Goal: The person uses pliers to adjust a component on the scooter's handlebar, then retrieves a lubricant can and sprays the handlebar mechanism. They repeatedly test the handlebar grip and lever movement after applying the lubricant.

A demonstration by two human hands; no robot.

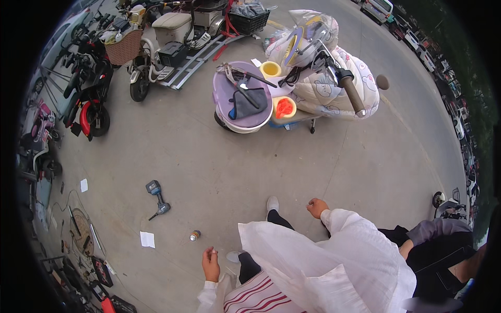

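My left hand (211, 266) hangs low at my side, its fingers loosely bent and apart, with nothing visible in it. Further forward, my right hand (317, 208) hovers over the pavement, fingers half curled, and no object shows in it. Nearest to the left hand, a small can (195, 236) with an orange-brown and silver look lies on the ground. Beyond it is a blue and black cordless power tool (159, 201) with a battery pack. A white paper sheet (147, 239) lies flat between them and the left edge.
Ahead stands a scooter with a quilted cover (344, 78); its purple-lidded tub (221, 83) bears a dark cloth (249, 103) and metal tools. Parked scooters (94, 112) line the left. At lower left are a manhole cover (83, 235) and cables. A person in black (441, 261) is close on my right.
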